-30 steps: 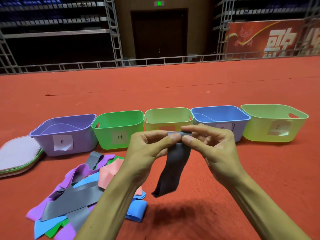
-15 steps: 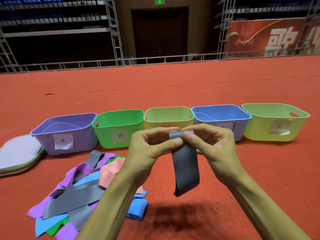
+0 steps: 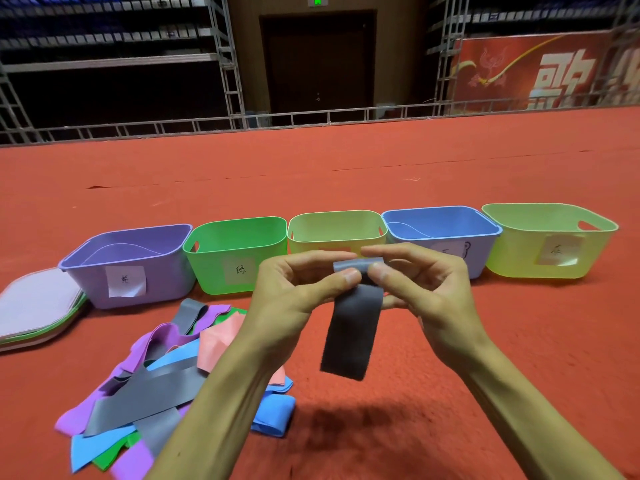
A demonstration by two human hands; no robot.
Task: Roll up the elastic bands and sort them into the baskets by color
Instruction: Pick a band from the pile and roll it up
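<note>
Now I am rolling the flat, dark grey rubbery elastic band [image 3: 349, 334]: my left hand [image 3: 298, 292] and my right hand [image 3: 426, 296] both pinch its top edge, where a first tight turn is curled, up in the air in front of the row of 5 smooth plastic baskets [image 3: 214, 271]; its tail hangs limp. Next, I judge, my grip must wind it evenly, for the springy strip could uncoil. Other matte bands [image 3: 149, 393] lie heaped on the red carpet floor [image 3: 450, 393].
</note>
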